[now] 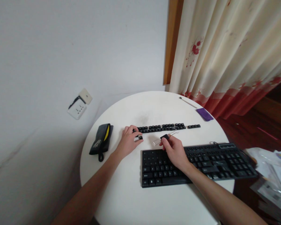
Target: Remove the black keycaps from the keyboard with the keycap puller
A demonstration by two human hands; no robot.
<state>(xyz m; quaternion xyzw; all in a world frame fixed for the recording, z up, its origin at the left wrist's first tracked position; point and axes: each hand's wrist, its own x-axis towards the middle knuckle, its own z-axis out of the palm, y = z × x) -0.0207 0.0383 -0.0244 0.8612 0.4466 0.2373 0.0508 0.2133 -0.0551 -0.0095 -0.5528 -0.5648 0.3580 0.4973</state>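
My left hand [129, 140] is at the left end of the rows of loose keys, with thumb and forefinger closed around a single black keycap [140, 137] at the table surface. Between the fingers of my right hand [174, 150] is a keycap puller [164, 137] with a black handle and thin wire loops at its ends. Below it lies a black keyboard [168, 180], whose upper left part has bare spots where keycaps are off. Two rows of removed black keycaps [173, 127] stretch across the white table behind both hands.
On the round white table [121, 200] a black pouch with a yellow edge [100, 140] lies at the left. A thin brush [188, 102] and a purple cloth [204, 114] lie at the back right. Plastic bags [269, 175] are beyond the right edge, and a curtain [220, 56] hangs behind.
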